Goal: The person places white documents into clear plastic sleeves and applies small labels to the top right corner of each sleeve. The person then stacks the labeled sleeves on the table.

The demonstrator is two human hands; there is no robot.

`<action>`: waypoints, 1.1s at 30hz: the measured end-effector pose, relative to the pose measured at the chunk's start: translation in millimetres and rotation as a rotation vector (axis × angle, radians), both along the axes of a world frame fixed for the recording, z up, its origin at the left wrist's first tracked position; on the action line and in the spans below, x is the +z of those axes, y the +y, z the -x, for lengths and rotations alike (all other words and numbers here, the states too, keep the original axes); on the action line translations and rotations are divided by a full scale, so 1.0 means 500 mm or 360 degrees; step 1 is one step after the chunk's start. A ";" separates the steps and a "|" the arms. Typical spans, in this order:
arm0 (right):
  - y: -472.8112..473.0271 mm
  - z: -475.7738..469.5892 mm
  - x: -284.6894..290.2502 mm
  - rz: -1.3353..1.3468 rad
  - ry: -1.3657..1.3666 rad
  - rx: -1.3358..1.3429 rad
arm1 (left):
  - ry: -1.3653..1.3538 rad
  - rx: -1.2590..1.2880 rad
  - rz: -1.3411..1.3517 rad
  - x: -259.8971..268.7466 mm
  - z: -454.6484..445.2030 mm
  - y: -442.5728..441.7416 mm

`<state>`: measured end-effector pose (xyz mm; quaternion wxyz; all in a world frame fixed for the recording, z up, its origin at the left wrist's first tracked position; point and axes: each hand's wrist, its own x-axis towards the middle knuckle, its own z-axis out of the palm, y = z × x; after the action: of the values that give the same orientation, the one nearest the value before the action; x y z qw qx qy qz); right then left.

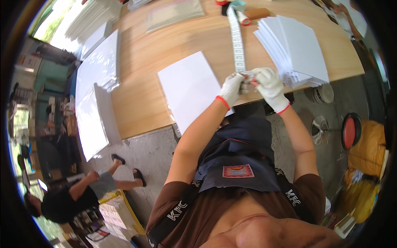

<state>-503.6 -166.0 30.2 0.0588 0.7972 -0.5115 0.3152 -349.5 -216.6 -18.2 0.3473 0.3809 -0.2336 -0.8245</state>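
Both my hands wear white knit gloves with red cuffs and meet at the table's near edge. My left hand [233, 90] and my right hand [268, 85] both have their fingers on the near end of a white printed label strip [237, 46], which runs away across the table to a roll. Bare fingertips show at the strip's end. A white sheet or flat pack [190, 86] in clear film lies left of my hands, partly under my left forearm. To the right a fanned stack of white sheets or boards [304, 46] reaches over the table edge.
Wrapped white packs [99, 68] line the left side of the wooden table [139, 114]. Clear film bags [175, 14], a tape roll [245, 21] and a brown object [257, 13] lie at the back. A person [71, 198] is at lower left, another [344, 18] at upper right. A round stool [350, 130] stands right.
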 end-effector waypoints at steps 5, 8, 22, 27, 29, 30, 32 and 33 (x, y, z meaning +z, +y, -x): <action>-0.034 -0.001 -0.008 -0.0129 -0.0045 0.0041 | -0.0082 -0.0055 0.0147 -0.004 -0.013 -0.016; -0.046 -0.015 0.013 -0.0113 0.0139 0.0183 | -0.0082 -0.0025 0.0066 -0.010 -0.021 -0.022; -0.373 -0.241 -0.069 -0.1531 -0.0632 0.0143 | -0.0180 -0.0486 0.0406 0.029 -0.241 0.252; -0.402 -0.280 -0.120 -0.1264 -0.0416 -0.0056 | 0.0029 -0.0174 -0.0139 -0.063 -0.283 0.332; -0.396 -0.282 -0.146 -0.0965 -0.0334 -0.0035 | 0.0176 0.0167 -0.0221 -0.090 -0.286 0.334; -0.374 -0.296 -0.129 -0.0947 -0.0204 -0.0056 | 0.0250 0.0348 -0.0266 -0.109 -0.287 0.334; -0.359 -0.311 -0.128 -0.0821 -0.0233 -0.0231 | 0.0219 0.0727 -0.0364 -0.147 -0.293 0.321; -0.356 -0.309 -0.129 -0.0751 -0.0249 -0.0323 | 0.0111 0.0897 -0.0412 -0.145 -0.298 0.309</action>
<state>-348.9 -343.9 -34.2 -0.1370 0.7067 -0.6512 0.2404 -200.7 -62.0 -90.6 0.5186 0.4431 0.0003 -0.7313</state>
